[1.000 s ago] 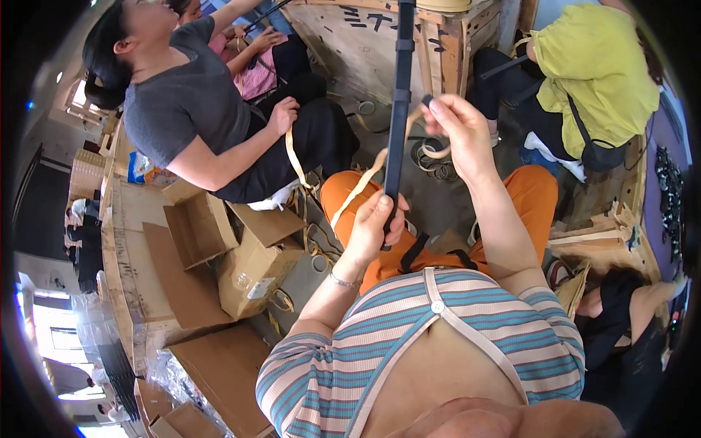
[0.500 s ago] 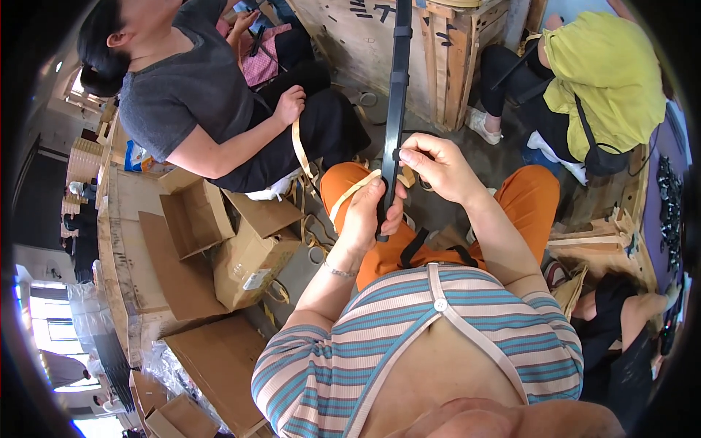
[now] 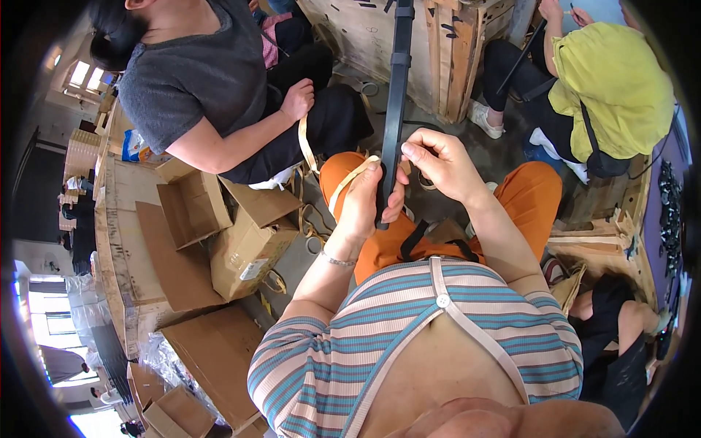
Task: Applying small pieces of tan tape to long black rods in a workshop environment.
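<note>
I see the left hand (image 3: 363, 201) wrapped around a black bar (image 3: 395, 106), fingers curled about it close to its lower end, which pokes out just below the palm, above the orange trousers (image 3: 515, 204). From there the bar rises, leaning slightly, to the upper edge of my head view. A tan strip (image 3: 350, 182) meets the left thumb and slopes down over the left knee. On the right hand (image 3: 447, 166) I make out thumb and forefinger nearly together at the bar's right side; whether they pinch anything, I cannot tell. Left of that knee, a co-worker's hand (image 3: 298, 100) is at the top of another tan length (image 3: 307, 146). Small black pieces (image 3: 667, 215) lie along the purple-covered desk (image 3: 651, 237) on my right.
</note>
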Motion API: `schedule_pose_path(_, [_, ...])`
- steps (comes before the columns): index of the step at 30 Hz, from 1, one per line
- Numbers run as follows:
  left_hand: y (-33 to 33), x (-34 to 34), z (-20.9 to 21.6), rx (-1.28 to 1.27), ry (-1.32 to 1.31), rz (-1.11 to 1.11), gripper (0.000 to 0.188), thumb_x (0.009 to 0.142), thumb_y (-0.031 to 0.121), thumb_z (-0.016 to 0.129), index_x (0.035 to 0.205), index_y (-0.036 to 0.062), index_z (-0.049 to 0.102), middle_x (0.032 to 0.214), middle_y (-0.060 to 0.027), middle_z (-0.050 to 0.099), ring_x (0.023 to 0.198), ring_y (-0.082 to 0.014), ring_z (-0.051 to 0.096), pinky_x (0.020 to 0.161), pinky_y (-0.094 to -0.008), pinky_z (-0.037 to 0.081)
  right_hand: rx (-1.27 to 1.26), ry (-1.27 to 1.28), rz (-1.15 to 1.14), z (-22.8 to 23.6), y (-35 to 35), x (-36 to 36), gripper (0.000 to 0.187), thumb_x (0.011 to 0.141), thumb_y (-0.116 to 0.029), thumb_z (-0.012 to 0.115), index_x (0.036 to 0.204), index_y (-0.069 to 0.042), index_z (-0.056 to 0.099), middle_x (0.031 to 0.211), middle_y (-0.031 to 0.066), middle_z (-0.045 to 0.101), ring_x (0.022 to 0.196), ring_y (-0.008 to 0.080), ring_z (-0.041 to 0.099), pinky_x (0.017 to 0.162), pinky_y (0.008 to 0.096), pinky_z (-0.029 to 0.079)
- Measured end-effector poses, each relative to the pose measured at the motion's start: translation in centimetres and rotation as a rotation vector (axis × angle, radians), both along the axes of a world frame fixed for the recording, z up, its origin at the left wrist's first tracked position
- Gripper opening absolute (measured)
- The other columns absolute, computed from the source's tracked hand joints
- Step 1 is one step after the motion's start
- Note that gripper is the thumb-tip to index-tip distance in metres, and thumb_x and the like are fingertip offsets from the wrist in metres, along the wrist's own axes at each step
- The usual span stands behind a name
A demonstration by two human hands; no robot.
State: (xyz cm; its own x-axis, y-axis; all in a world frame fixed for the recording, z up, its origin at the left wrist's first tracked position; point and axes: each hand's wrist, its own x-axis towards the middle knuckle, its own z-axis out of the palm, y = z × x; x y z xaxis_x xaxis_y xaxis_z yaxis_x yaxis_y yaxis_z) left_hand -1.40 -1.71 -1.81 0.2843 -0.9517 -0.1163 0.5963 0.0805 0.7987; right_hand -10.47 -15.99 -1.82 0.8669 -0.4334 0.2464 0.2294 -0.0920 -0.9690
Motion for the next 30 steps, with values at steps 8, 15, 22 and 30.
schedule_pose_path(8, [0.0, -0.2, 0.2, -0.003, -0.004, -0.005, 0.041, 0.096, 0.035, 0.024, 0.091, 0.0, 0.045, 0.056, -0.0031, 0.042, 0.04, -0.0089, 0.034, 0.039, -0.0213, 0.03, -0.004, -0.019, -0.028, 0.1, 0.0, 0.0, 0.018, 0.087, -0.016, 0.056, 0.079, 0.0, 0.057, 0.066, 0.0001, 0.055, 0.062, 0.0043, 0.047, 0.056, 0.0211, 0.039])
schedule_pose_path(15, [0.0, -0.6, 0.3, 0.04, -0.072, 0.016, 0.039, 0.096, 0.033, 0.026, 0.089, 0.0, 0.046, 0.057, -0.003, 0.042, 0.041, -0.0088, 0.034, 0.04, -0.0215, 0.03, 0.002, 0.06, -0.027, 0.2, 0.2, 0.0, 0.017, 0.086, -0.015, 0.057, 0.078, 0.0, 0.058, 0.062, 0.0008, 0.055, 0.06, 0.006, 0.049, 0.057, 0.0227, 0.041])
schedule_pose_path(22, [-0.1, -0.7, -0.3, 0.073, -0.277, 0.082, 0.036, 0.096, 0.031, 0.029, 0.088, 0.0001, 0.046, 0.057, -0.0032, 0.042, 0.041, -0.009, 0.035, 0.039, -0.0211, 0.031, 0.034, 0.077, -0.101, -0.6, 0.7, 0.8, 0.015, 0.084, -0.013, 0.057, 0.077, 0.001, 0.058, 0.061, 0.002, 0.055, 0.059, 0.0059, 0.05, 0.055, 0.0222, 0.04])
schedule_pose_path(30, [-0.3, -0.3, -0.3, 0.017, -0.131, 0.0, 0.037, 0.096, 0.031, 0.028, 0.087, 0.0002, 0.047, 0.056, -0.0038, 0.044, 0.04, -0.0097, 0.036, 0.039, -0.0223, 0.031, 0.087, 0.083, -0.066, 0.3, 0.4, 1.0, 0.016, 0.083, -0.01, 0.057, 0.071, 0.001, 0.053, 0.062, 0.0022, 0.054, 0.056, 0.0051, 0.049, 0.05, 0.0235, 0.038])
